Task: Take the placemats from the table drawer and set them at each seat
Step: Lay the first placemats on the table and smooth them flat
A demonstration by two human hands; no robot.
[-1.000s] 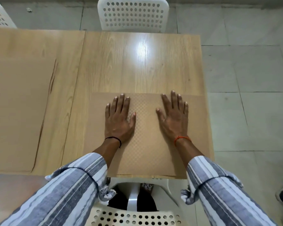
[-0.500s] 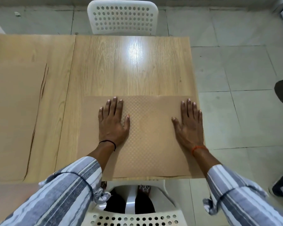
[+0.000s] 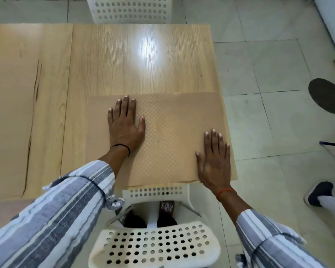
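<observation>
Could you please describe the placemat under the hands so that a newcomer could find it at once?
On the wooden table, look at the near right corner, just beyond the white perforated chair. The tan placemat lies there; its fine checkered weave distinguishes it from the table's wood grain.

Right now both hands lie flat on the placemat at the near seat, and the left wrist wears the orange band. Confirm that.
Not quite. Both hands do lie flat on the placemat, but the orange band is on the wrist of the right hand; the left hand has a thin black band. The head view shows it.
</observation>
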